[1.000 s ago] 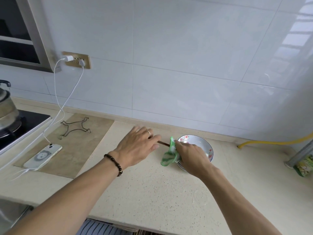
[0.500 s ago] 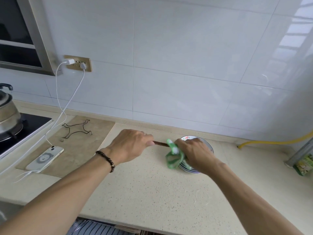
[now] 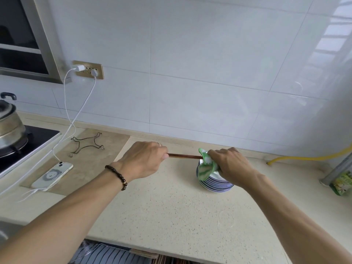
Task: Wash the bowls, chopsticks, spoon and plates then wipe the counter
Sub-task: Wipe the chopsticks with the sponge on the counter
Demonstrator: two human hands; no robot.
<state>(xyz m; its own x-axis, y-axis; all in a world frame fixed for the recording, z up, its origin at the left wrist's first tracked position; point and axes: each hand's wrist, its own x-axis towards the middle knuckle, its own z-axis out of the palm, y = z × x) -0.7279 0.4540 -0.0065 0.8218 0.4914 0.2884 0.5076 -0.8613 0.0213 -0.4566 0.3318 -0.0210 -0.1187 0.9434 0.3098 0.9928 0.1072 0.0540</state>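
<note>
Surface: a speckled beige tabletop (image 3: 171,216) runs along a wall of large pale tiles (image 3: 200,73). At far left a metal pot (image 3: 9,122) sits on a black hob (image 3: 36,138). Beside the hob lies a tan mat (image 3: 91,168), carrying a wire trivet (image 3: 86,144) and a phone (image 3: 52,175) lying flat. A white cable (image 3: 76,115) runs from the phone area up to a wall socket (image 3: 89,69), which holds two plugs. A yellow hose (image 3: 308,158) lies along the back edge at right, and a green packet (image 3: 342,182) stands at the far right. Below the front edge, a dish rack (image 3: 106,255) is partly visible.

Left hand (image 3: 142,161): fingers curled closed around one end of the brown chopsticks (image 3: 183,156), which are held level above the tabletop. A dark bead bracelet (image 3: 117,177) is on the wrist and a ring on one finger.

Right hand (image 3: 230,164): fingers clenched on a green and white cloth (image 3: 206,166), wrapped about the other end of the chopsticks.

Directly beneath the right hand, a stack of blue-striped plates (image 3: 215,184) rests on the tabletop; the cloth hangs against its upper rim.
</note>
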